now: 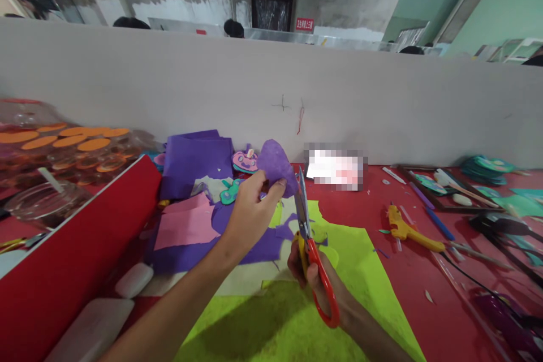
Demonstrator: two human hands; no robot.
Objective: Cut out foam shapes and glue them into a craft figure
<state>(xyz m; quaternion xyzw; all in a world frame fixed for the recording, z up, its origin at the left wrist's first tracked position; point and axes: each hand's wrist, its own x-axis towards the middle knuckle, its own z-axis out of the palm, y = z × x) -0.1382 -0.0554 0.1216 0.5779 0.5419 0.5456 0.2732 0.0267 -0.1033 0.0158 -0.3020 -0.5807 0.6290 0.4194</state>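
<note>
My left hand point(255, 195) pinches a rounded piece of purple felt point(275, 163) and holds it up above the table. In my right hand point(311, 274) is a pair of scissors point(304, 212) with red and yellow handles, its blades pointing up. The blades stand at the right edge of the purple piece; whether they touch it I cannot tell. Below lie a large yellow-green felt sheet point(360, 271), pink felt point(186, 224) and folded purple felt point(197, 164). A teal cut-out shape point(229, 192) and a pink decorated one point(245, 161) lie behind my left hand.
A yellow glue gun point(409, 230) with a black cord lies at the right, near a blue pen point(439, 223) and a dark frame point(449, 189). A red board point(93, 237) stands at the left, beside plastic containers. A grey partition point(212, 85) closes off the back.
</note>
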